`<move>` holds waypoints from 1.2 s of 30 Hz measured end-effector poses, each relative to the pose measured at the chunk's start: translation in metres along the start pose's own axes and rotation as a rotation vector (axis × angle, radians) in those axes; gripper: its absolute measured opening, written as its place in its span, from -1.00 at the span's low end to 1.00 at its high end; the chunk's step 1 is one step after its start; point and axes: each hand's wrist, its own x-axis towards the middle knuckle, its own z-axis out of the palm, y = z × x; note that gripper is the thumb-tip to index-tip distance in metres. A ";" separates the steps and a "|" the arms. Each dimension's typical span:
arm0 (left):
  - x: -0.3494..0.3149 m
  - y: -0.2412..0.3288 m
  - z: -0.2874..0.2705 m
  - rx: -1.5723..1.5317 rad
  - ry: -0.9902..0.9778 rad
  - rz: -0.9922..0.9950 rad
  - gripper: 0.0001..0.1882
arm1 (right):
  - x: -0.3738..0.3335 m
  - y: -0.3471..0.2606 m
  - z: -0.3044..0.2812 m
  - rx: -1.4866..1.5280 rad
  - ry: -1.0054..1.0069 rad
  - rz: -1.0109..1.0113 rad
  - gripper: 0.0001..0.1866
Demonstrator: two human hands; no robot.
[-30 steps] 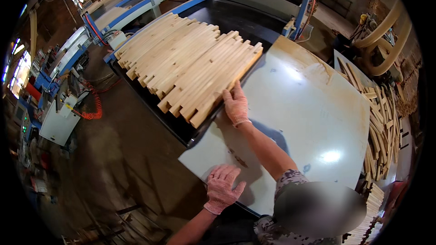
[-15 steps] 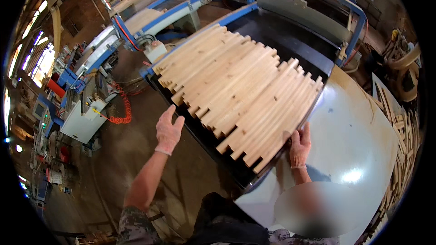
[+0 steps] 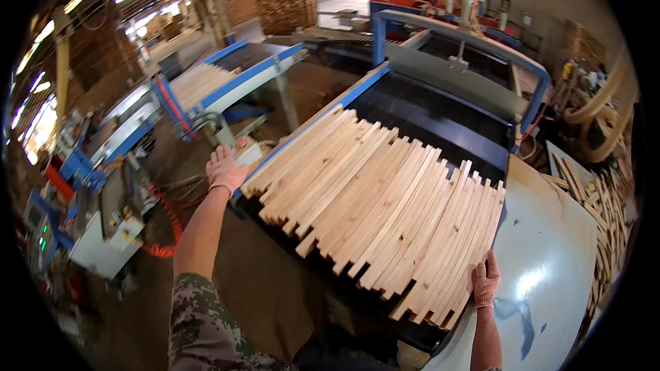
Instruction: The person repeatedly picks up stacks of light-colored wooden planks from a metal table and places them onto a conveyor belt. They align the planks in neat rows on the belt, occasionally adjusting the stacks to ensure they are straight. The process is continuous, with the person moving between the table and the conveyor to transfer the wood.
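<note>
From my remote seat I look down through the head camera at a broad layer of pale wooden strips in the middle of the frame, laid side by side on a black bed, their ends stepping in and out unevenly. My right hand, gloved in pink, is at the lower right of the layer, its fingers loosely extended and its inner side against the outermost strip; it is not wrapped around anything. My left hand, gloved alike, is left of centre with fingers spread wide, holding nothing, just beside a white box; I cannot tell whether they touch. A pale grey counter fills the lower right, next to the bed, and a heap of loose sticks lies along its far right side. A blue-and-grey frame spans the bed at the upper right. At the lower left I see a white cabinet and a coiled red hose near it.
</note>
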 end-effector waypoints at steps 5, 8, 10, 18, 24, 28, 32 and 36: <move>0.034 -0.009 0.003 -0.084 -0.108 0.082 -0.10 | -0.005 -0.016 -0.002 0.029 0.033 0.135 -0.32; 0.036 -0.033 0.030 -0.040 0.002 0.175 -0.03 | -0.002 -0.043 0.014 0.072 0.032 0.219 -0.28; 0.048 -0.044 0.038 0.086 0.002 0.221 0.00 | 0.002 -0.049 0.022 0.057 0.027 0.224 -0.27; 0.026 -0.054 0.031 -0.290 0.118 0.233 -0.19 | -0.014 -0.025 0.032 0.079 0.165 0.207 -0.22; -0.146 -0.005 0.031 -1.512 -0.772 0.410 -0.62 | -0.126 -0.068 0.038 0.047 0.307 0.331 -0.32; -0.286 0.040 0.078 -1.292 -1.621 0.757 -0.64 | -0.208 -0.099 0.033 0.206 0.126 0.446 -0.32; -0.435 0.101 0.122 -0.834 -1.917 0.648 -0.63 | -0.299 -0.096 0.011 0.240 -0.170 0.606 -0.25; -0.546 0.146 0.101 -0.414 -1.985 0.938 -0.61 | -0.409 -0.073 -0.048 0.210 -0.240 0.780 -0.28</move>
